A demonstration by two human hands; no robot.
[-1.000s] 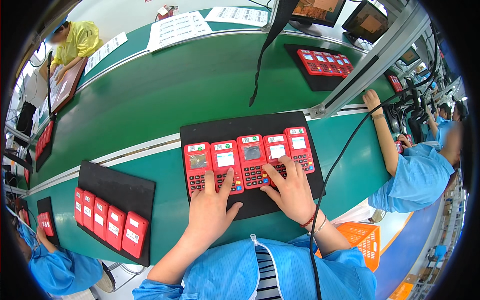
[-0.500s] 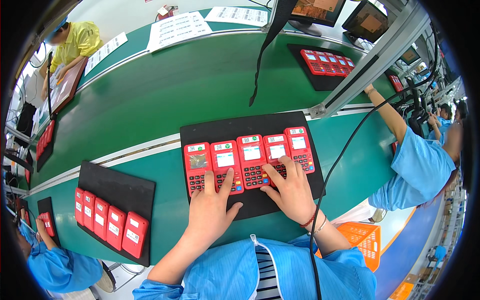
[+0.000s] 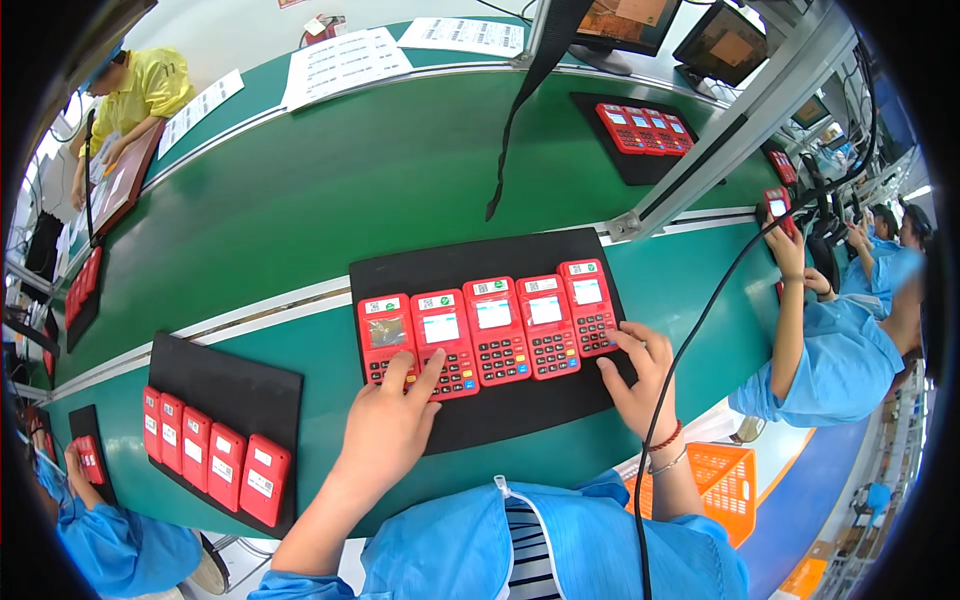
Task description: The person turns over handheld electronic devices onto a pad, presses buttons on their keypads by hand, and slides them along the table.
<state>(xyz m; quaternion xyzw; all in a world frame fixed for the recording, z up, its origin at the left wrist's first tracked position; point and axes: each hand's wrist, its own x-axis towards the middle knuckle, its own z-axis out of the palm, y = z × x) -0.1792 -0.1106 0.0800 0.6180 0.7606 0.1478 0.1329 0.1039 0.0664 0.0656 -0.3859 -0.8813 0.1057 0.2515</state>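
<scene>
Tabletop: the long green tabletop [image 3: 300, 210] runs across in front of me, carrying everything I work on; it reaches well beyond my grip on both sides.

Mat: a black mat [image 3: 560, 410] lies right under both my hands, its near edge just short of my body.

Row of keypads: five red keypad devices [image 3: 496, 328] sit side by side on the mat, screens away from me, keys toward my fingers.

Left hand: my left hand [image 3: 392, 425] rests flat and open, holding nothing, with fingertips on the keys of the two leftmost devices.

Right hand: my right hand [image 3: 640, 385] is also open with nothing gripped, fingers spread at the lower edge of the rightmost device, touching its keys or the mat just beside them; I cannot tell which.

Progress: I judge I am partway through pressing keys along the row. All five screens look lit, the leftmost darker than the rest, but I cannot tell which devices are finished. None has been lifted off the mat.

Second mat: left of my left hand, well apart, another black mat [image 3: 225, 375] holds five more red devices [image 3: 210, 450], untouched.

Cable: a black cable [image 3: 700, 320] hangs past my right wrist.

Bracelet: a red bead bracelet [image 3: 668, 438] circles that wrist.
</scene>
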